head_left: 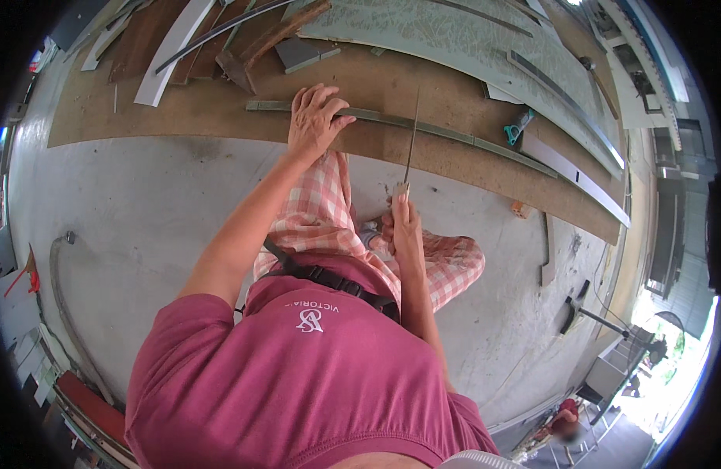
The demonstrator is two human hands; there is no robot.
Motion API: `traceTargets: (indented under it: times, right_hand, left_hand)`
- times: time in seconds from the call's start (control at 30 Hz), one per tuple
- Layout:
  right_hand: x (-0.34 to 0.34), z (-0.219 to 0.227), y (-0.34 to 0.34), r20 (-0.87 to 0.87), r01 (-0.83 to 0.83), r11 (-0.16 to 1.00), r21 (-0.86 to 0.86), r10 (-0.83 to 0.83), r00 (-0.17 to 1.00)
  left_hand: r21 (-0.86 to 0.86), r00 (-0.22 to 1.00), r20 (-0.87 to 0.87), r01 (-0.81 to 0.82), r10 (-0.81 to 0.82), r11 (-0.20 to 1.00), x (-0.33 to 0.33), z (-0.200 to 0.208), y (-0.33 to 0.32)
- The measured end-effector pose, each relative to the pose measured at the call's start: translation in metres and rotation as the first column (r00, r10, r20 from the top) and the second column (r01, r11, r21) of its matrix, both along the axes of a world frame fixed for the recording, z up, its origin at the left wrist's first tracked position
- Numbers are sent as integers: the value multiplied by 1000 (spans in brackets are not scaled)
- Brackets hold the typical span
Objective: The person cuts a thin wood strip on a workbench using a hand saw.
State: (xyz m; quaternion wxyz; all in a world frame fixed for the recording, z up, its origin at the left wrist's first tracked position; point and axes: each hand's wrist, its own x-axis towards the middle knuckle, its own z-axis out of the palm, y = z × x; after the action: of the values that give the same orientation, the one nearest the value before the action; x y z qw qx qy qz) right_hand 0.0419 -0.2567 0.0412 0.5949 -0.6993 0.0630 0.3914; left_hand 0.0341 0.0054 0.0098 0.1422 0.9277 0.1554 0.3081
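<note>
My left hand [317,125] is closed over a long, narrow green-grey strip [446,132], its fingers curled across the top near the left end. The strip lies along a brown board [212,123] on the floor. In my right hand [405,227] is the handle of a handsaw, fingers wrapped round it. The thin saw blade [413,144], seen edge-on, points away from me and crosses the strip right of my left hand. Whether its teeth are in the strip, I cannot tell.
Beyond the strip lie a wooden-handled hammer [286,35], a pale green patterned sheet [423,39] and a white bar [173,51]. A teal-handled tool [519,125] rests near a pale strip [575,176] at right. Another person [565,418] is at the lower right.
</note>
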Motion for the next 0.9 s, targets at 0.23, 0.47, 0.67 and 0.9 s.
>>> traceTargets:
  times: [0.23, 0.47, 0.67, 0.9]
  right_hand:
    - [2, -4, 3, 22, -1, 1000, -6, 2, 1000]
    - [7, -8, 5, -10, 53, 994, 100, -52, 999]
    - [1, -23, -1, 48, 9, 999, 46, -11, 999]
    - [14, -11, 4, 45, -6, 999, 53, 3, 999]
  left_hand:
    - [-20, 999, -42, -8, 7, 1000, 1, -3, -3]
    - [5, 1000, -3, 8, -8, 1000, 3, 0, -2]
    - [-5, 1000, -11, 3, -3, 1000, 3, -2, -3]
    - [11, 1000, 0, 4, -4, 1000, 3, -1, -2]
